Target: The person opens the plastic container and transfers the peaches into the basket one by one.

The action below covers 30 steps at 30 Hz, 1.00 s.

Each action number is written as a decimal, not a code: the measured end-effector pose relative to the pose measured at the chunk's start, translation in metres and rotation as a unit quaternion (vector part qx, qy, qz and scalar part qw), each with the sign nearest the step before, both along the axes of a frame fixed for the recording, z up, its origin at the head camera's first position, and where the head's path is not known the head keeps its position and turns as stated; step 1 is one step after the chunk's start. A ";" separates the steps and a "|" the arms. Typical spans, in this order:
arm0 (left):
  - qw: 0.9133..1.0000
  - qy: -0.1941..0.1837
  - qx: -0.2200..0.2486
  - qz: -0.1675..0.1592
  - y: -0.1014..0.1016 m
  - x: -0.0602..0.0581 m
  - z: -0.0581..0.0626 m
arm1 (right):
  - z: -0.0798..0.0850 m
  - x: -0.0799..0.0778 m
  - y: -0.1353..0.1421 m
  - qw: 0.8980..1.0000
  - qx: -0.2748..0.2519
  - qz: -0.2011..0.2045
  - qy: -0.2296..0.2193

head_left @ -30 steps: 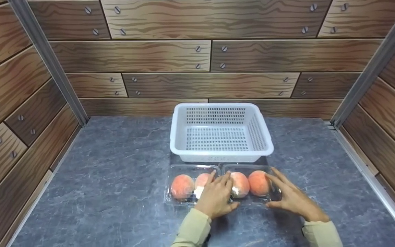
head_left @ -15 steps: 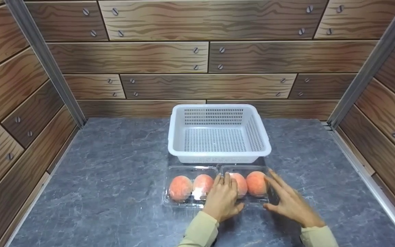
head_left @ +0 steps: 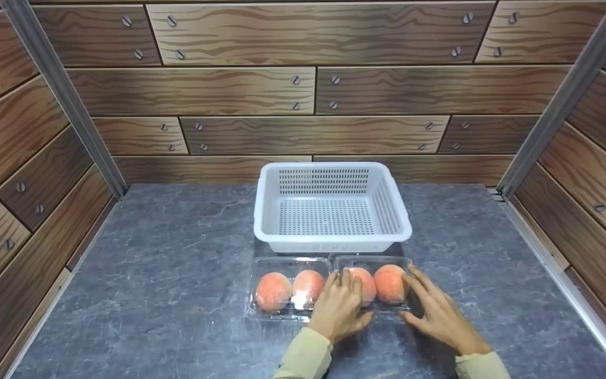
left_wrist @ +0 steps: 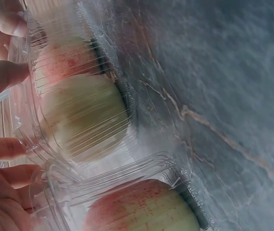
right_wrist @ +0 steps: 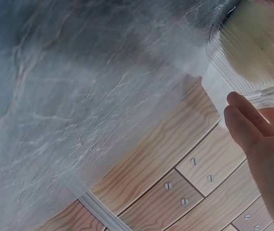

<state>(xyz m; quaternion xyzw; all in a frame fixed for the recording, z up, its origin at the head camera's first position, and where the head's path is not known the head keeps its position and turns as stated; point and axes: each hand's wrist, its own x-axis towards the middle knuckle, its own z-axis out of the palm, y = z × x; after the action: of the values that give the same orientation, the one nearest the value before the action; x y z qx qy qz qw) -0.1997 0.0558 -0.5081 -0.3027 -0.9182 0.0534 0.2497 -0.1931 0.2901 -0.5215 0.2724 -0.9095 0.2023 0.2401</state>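
Note:
Two lidded clear plastic fruit boxes stand side by side, each with two peaches showing through. My left hand (head_left: 339, 306) lies over the left end of the right box (head_left: 371, 261), fingers reaching forward on it and thumb at its front side. Around that box's right end my right hand (head_left: 440, 318) is spread, fingers and thumb apart. A peach (head_left: 390, 284) sits between the hands. Left of them is the other box (head_left: 288, 262). In the left wrist view, my thumb (left_wrist: 5, 79) touches the lid rim. Fingertips (right_wrist: 234, 97) meet the box edge in the right wrist view.
Behind the boxes stands a white perforated plastic basket (head_left: 334, 238) with nothing in it. All this is on a grey marbled tabletop (head_left: 177, 252), bordered by wood-patterned walls (head_left: 240, 89) with metal corner posts (head_left: 56, 95).
My left hand has shifted right, off the left box's peach and onto the right box. My right hand stays at the right end. The whole view has drifted slightly.

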 end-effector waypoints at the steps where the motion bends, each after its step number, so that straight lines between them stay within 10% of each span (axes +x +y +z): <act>1: 1.000 0.003 -0.001 -0.002 0.001 -0.001 0.000 | 0.000 0.000 0.001 1.000 0.000 0.000 0.003; 30: 0.997 0.042 0.056 0.032 0.019 -0.001 -0.004 | -0.003 0.001 -0.009 0.995 0.021 -0.084 0.044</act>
<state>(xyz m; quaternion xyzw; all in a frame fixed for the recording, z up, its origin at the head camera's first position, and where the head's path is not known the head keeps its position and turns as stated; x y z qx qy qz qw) -0.2008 0.0751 -0.5124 -0.2563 -0.9176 0.0225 0.3032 -0.1922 0.2813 -0.5246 0.2092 -0.9216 0.1501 0.2904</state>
